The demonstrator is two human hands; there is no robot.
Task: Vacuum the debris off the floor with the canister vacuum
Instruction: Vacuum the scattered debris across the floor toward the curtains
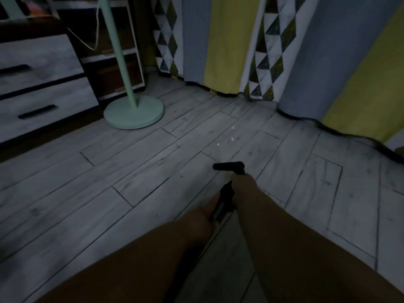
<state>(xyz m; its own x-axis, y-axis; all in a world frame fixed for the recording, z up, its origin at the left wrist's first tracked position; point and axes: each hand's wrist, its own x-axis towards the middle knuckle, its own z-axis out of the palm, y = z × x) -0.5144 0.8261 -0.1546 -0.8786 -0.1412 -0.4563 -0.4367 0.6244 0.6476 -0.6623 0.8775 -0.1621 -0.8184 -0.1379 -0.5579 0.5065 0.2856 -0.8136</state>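
Note:
A few small white bits of debris (231, 138) lie on the grey wood-look floor (131, 171) near the middle of the view. Just short of them sits the black vacuum floor nozzle (227, 166). My right hand (240, 182) grips the black wand right behind the nozzle. My left hand (215, 204) holds the ribbed black hose (218, 212) lower down, partly hidden behind it. The canister itself is out of view.
A mint-green floor lamp base (133, 111) stands to the left, with a white drawer unit (43, 95) beyond it. Grey, yellow and triangle-patterned curtains (229, 51) hang to the floor at the back and right. A dark cable (349, 136) runs along the curtain hem.

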